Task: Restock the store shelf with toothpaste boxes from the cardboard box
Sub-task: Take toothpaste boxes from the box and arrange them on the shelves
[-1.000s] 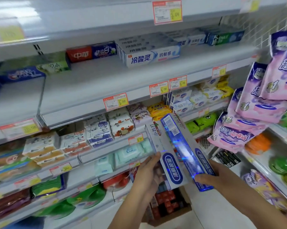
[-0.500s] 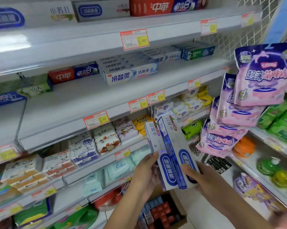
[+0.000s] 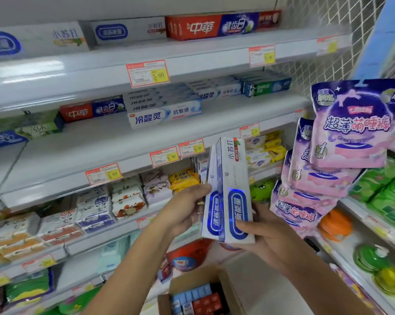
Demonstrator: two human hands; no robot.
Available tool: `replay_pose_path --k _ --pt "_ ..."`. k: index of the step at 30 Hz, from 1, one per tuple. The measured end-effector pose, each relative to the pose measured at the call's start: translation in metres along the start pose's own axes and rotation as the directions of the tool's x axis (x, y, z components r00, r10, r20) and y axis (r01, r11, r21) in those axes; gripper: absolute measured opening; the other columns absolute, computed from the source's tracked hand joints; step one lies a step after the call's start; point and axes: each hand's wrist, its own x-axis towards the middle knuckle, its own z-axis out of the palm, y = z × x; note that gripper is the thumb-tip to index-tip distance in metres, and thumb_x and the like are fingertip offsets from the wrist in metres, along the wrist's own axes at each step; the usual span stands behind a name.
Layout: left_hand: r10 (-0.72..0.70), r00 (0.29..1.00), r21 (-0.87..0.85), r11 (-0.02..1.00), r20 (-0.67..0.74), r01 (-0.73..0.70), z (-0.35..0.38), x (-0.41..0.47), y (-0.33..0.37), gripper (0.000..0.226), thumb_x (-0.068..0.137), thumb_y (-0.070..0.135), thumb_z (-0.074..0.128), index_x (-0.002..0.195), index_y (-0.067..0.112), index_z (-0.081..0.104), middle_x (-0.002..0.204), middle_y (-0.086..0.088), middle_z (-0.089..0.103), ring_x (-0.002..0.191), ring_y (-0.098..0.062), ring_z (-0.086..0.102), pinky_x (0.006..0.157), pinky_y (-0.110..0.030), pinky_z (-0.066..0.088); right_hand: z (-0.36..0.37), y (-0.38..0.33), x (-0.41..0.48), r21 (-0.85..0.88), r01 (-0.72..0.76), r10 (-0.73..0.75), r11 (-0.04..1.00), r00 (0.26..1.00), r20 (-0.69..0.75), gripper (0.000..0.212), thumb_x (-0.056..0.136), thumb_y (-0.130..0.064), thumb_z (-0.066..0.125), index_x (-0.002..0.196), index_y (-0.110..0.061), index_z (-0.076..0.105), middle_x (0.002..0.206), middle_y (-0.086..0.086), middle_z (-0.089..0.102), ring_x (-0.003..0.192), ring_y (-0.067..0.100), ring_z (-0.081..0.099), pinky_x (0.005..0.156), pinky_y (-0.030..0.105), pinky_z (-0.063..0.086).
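Note:
Two white-and-blue toothpaste boxes stand upright side by side between my hands, pressed together in front of the shelf. My left hand grips their left side and my right hand holds the lower right end. An open cardboard box with several blue and red toothpaste boxes sits on the floor below. The toothpaste shelf above my hands has bare white space in front of a red box and a white stack. Matching white-and-blue boxes lie on the top shelf.
Pink and purple hanging packs crowd the right side close to my right hand. Soap and wipe packs fill the shelf behind my left hand. Green and orange goods sit on the right-hand shelves. Price tags line every shelf edge.
The two boxes went from splayed apart and tilted to upright and pressed together. My view has tilted upward, bringing the top shelf into sight.

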Motion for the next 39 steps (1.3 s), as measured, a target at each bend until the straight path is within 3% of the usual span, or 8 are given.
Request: replay_pose_path --k 4,8,15,21,28,33,37,39 --pt "0.059 0.997 0.008 0.998 -0.041 -0.058 0.002 0.004 0.032 0.023 0.097 0.022 0.047 0.092 0.01 0.066 0.085 -0.009 0.07 0.076 -0.021 0.061 0.075 -0.035 0.052 -0.005 -0.026 0.006 0.158 -0.003 -0.021 0.987 0.989 0.149 0.083 0.052 -0.003 0.089 0.127 0.002 0.055 0.125 0.027 0.058 0.11 0.042 0.06 0.079 0.051 0.054" --pt "0.11 0.992 0.062 0.992 -0.069 -0.106 0.003 -0.009 0.057 0.021 0.098 0.025 0.046 0.095 0.013 0.064 0.084 -0.007 0.071 0.08 -0.022 0.062 0.086 -0.039 0.048 -0.007 -0.05 0.019 0.111 0.004 -0.027 0.994 0.978 0.207 0.087 0.058 -0.006 0.087 0.135 -0.001 0.047 0.132 0.029 0.052 0.119 0.044 0.054 0.094 0.057 0.047" --pt "0.241 0.953 0.122 0.968 -0.186 -0.221 0.008 -0.028 0.077 0.027 0.099 0.028 0.043 0.114 0.012 0.06 0.103 -0.013 0.071 0.091 -0.029 0.065 0.094 -0.047 0.048 0.013 -0.063 0.038 0.015 -0.011 0.008 1.0 0.979 0.202 0.1 0.036 -0.016 0.097 0.126 -0.007 0.055 0.121 0.022 0.063 0.106 0.04 0.063 0.075 0.049 0.056" --pt "0.375 0.854 0.234 0.923 -0.36 -0.306 0.002 -0.05 0.101 0.019 0.098 0.037 0.045 0.103 0.023 0.057 0.098 -0.006 0.072 0.094 -0.027 0.069 0.092 -0.049 0.051 0.046 -0.078 0.045 0.091 0.065 -0.082 0.994 0.977 0.199 0.08 0.018 -0.019 0.099 0.094 -0.015 0.077 0.11 0.016 0.07 0.094 0.035 0.069 0.064 0.047 0.057" --pt "0.607 0.652 0.428 0.791 -0.455 -0.437 -0.005 -0.077 0.121 0.019 0.098 0.035 0.042 0.11 0.024 0.052 0.1 0.003 0.066 0.089 -0.013 0.066 0.084 -0.034 0.054 0.092 -0.077 0.05 0.071 0.061 -0.074 0.996 0.976 0.206 0.101 0.005 -0.027 0.098 0.101 -0.01 0.071 0.104 0.016 0.072 0.084 0.032 0.072 0.055 0.042 0.057" --pt "0.632 0.647 0.476 0.765 -0.426 -0.435 -0.01 -0.086 0.13 0.026 0.098 0.033 0.046 0.119 0.019 0.047 0.103 0.005 0.063 0.096 -0.015 0.065 0.09 -0.041 0.053 0.12 -0.074 0.054 -0.054 0.1 -0.081 0.993 0.954 0.287 0.102 0.023 -0.036 0.098 0.117 -0.016 0.062 0.113 0.013 0.069 0.099 0.03 0.069 0.069 0.038 0.059" --pt "0.643 0.638 0.444 0.762 -0.425 -0.472 -0.017 -0.086 0.131 0.031 0.096 0.039 0.047 0.121 0.021 0.044 0.103 0.005 0.065 0.092 -0.012 0.067 0.086 -0.038 0.055 0.139 -0.073 0.057 -0.239 0.208 -0.132 0.949 0.945 0.299 0.048 0.072 -0.033 0.067 0.118 -0.019 0.06 0.107 0.001 0.073 0.1 0.018 0.069 0.082 0.033 0.058" --pt "0.663 0.651 0.44 0.742 -0.371 -0.505 -0.021 -0.088 0.132 0.049 0.085 0.051 0.057 0.123 0.025 0.042 0.109 0.006 0.065 0.095 -0.007 0.067 0.086 -0.034 0.055 0.148 -0.073 0.059 -0.355 0.243 -0.136 0.903 0.944 0.301 0.045 0.078 -0.032 0.055 0.122 -0.022 0.058 0.104 -0.005 0.073 0.103 0.019 0.067 0.091 0.039 0.054"
